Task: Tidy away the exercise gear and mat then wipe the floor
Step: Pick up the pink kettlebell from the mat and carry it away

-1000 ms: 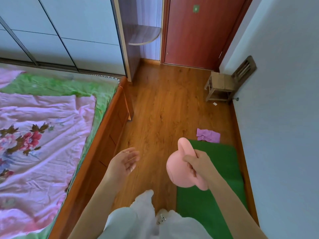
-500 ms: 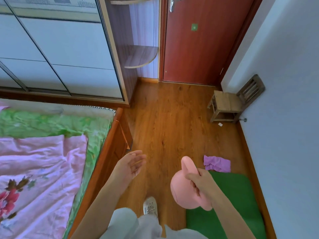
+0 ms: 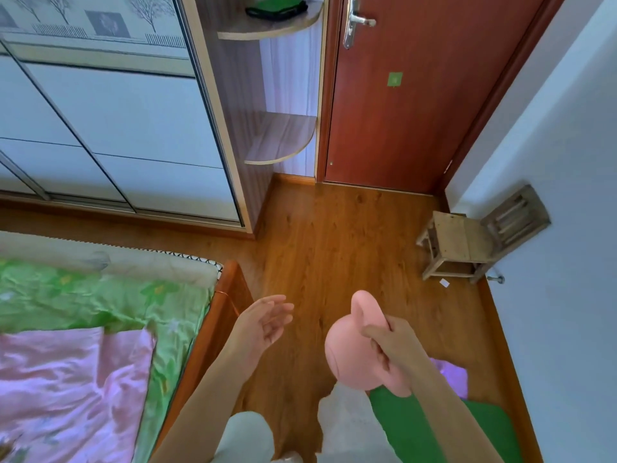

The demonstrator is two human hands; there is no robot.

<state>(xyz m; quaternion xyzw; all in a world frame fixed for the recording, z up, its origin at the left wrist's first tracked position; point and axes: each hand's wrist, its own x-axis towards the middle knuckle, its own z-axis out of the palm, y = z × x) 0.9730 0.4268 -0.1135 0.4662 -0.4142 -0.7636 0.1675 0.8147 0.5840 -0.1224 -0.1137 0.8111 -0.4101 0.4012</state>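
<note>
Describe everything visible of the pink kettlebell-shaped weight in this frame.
The pink kettlebell-shaped weight looks smooth, matte and soft-skinned: a rounded body with a thick loop handle on top. It is lifted off the wooden floor, tilted, with the handle pointing up and away. The right hand grips the handle, fingers curled round it, hiding part of the loop. The open left hand is apart from it. Nothing else touches it.

Floor (image 3: 334,248): was brown wood; a green mat (image 3: 434,429), a purple cloth (image 3: 450,375) touching the mat, and a small wooden chair (image 3: 464,245) lay on it.
Top shelf (image 3: 267,28): held a dark green thing (image 3: 277,8).
</note>
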